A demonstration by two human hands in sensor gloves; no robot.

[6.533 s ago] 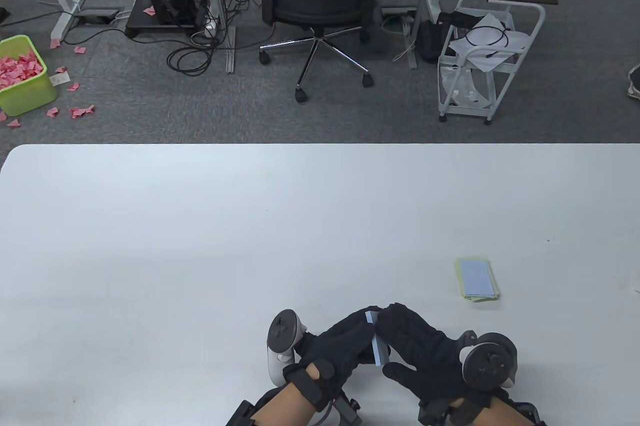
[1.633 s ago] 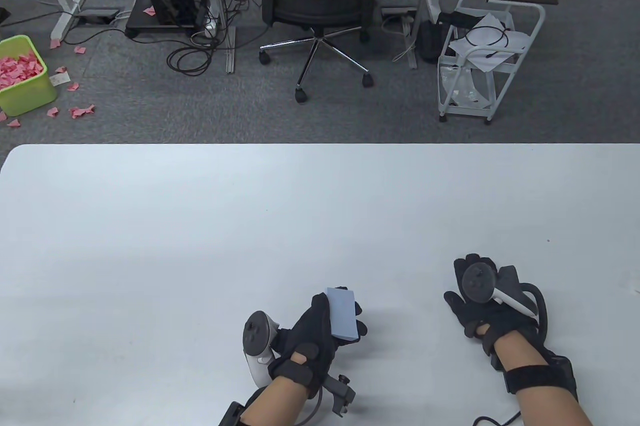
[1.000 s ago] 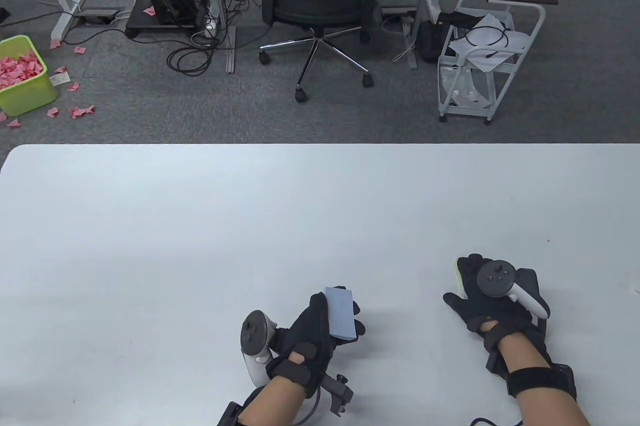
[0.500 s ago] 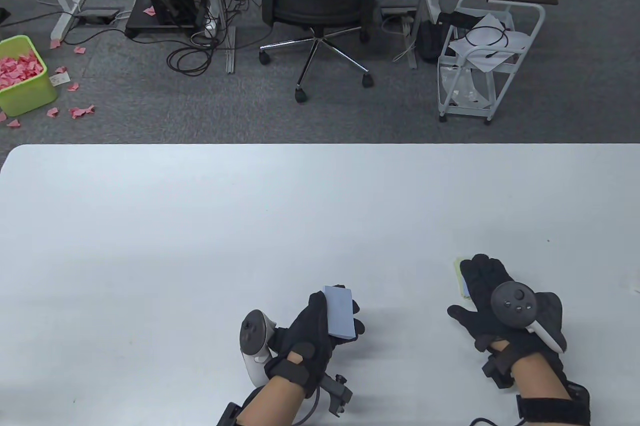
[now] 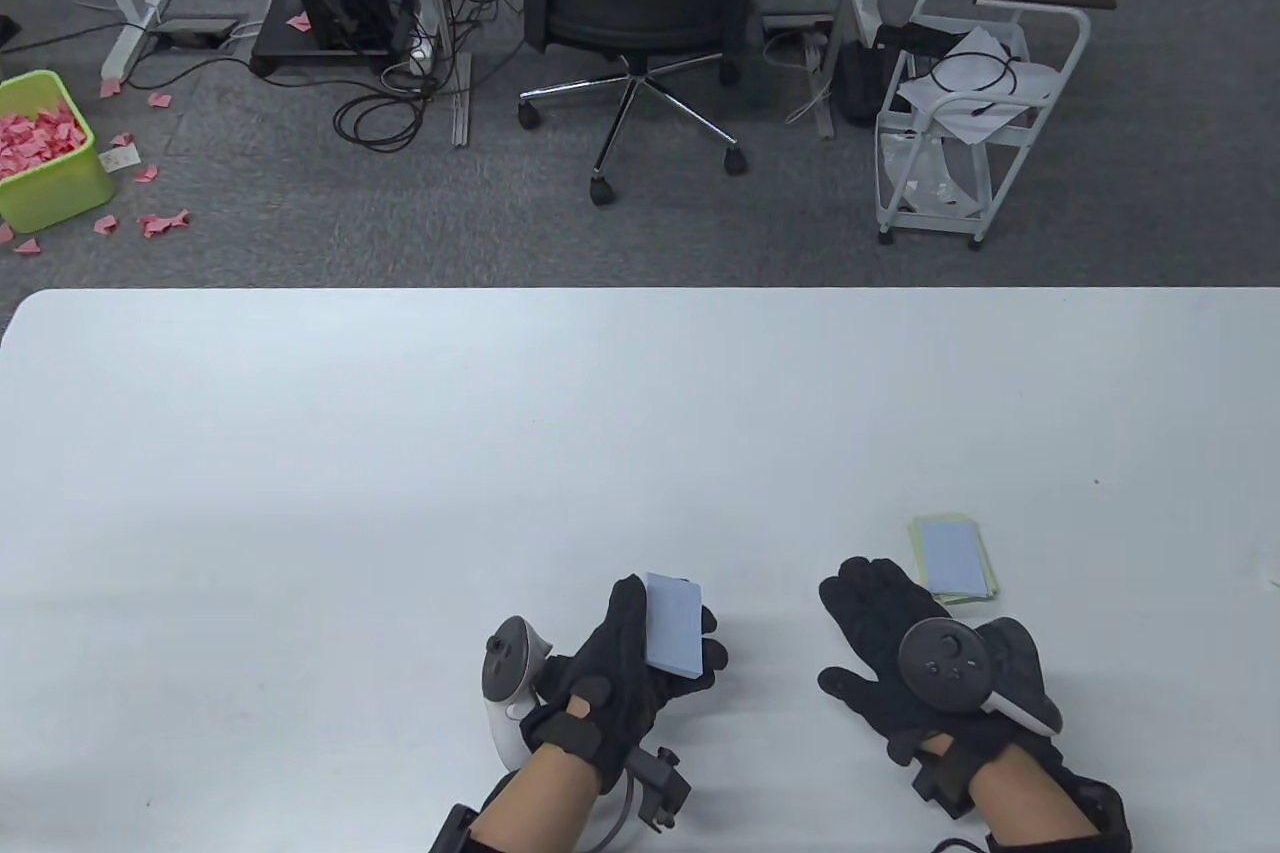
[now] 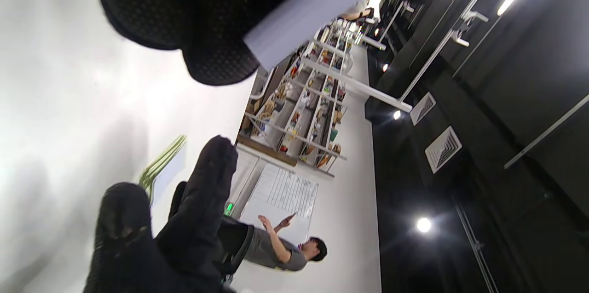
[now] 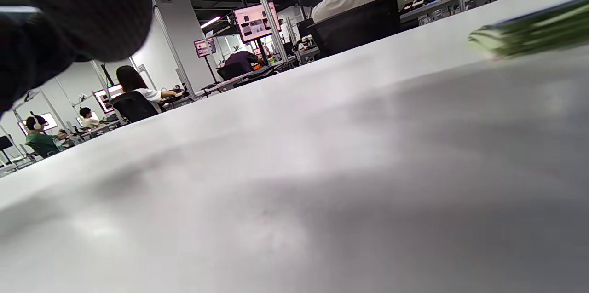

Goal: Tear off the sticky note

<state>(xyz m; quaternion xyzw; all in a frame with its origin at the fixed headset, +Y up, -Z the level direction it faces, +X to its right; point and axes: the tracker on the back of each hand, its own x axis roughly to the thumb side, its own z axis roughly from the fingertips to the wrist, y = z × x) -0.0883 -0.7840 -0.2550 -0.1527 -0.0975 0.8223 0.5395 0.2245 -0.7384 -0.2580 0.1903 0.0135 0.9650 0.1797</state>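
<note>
My left hand [image 5: 668,638] grips a blue sticky note pad [image 5: 672,608] between thumb and fingers, held just above the table near the front edge. The pad's edge also shows in the left wrist view [image 6: 317,3] under my gloved fingers [image 6: 184,17]. My right hand [image 5: 850,633] is open and empty, palm down, fingers spread, to the right of the pad. A small stack of torn-off notes [image 5: 955,558], blue on top of yellow-green, lies just beyond and to the right of it. The stack also shows in the right wrist view [image 7: 529,28].
The white table [image 5: 400,453] reaches to a far edge. Beyond that edge, on the floor, stand an office chair [image 5: 640,3], a white cart [image 5: 960,113] and a green bin [image 5: 45,153] of pink paper scraps.
My right hand has lifted off the stack of torn notes and drawn back left and nearer, uncovering the blue top note. My left hand has kept hold of the pad, almost still.
</note>
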